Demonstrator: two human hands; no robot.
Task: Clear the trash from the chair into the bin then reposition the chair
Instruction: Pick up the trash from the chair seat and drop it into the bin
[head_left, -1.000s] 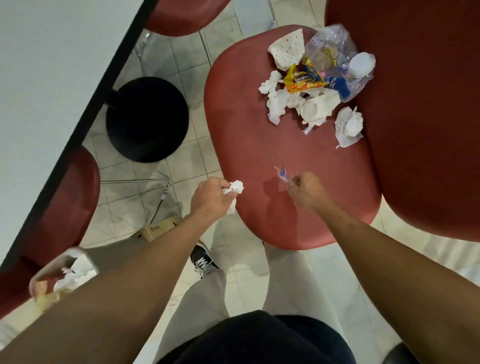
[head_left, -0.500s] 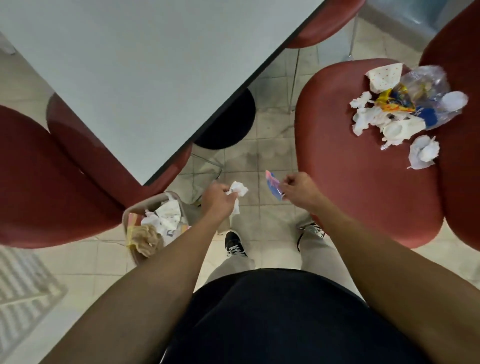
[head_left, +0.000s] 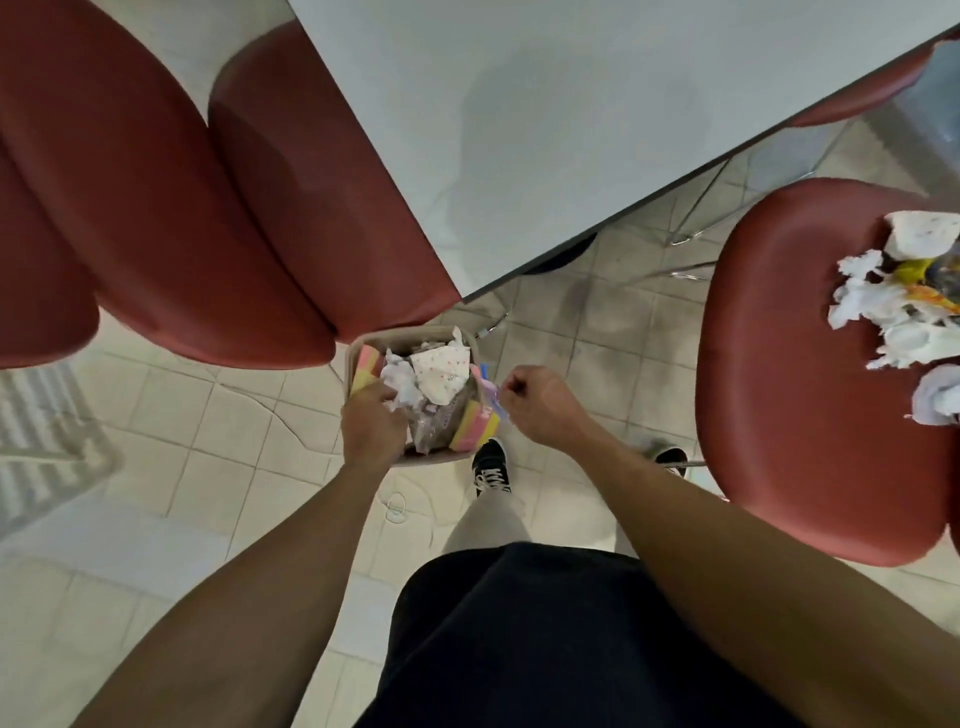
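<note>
Hovering over the small beige trash-filled bin (head_left: 358, 347), left hand (head_left: 371, 423) curls its fingers round a crumpled white tissue (head_left: 402, 387), seemingly to drop it in. Right hand (head_left: 535, 402) pinches a thin blue-pink wrapper scrap (head_left: 493, 397) at the rim just beside. Well right of both, the red moulded chair (head_left: 789, 338) holds the remaining trash pile (head_left: 893, 301).

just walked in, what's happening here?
A person is clearing trash off a red chair into a small bin on the floor beside the table. The left hand is over the bin on a crumpled tissue. The right hand pinches a small blue-pink wrapper at the bin's right edge. A pile of tissues and wrappers is still on the chair seat, so the clearing isn't finished.
</note>
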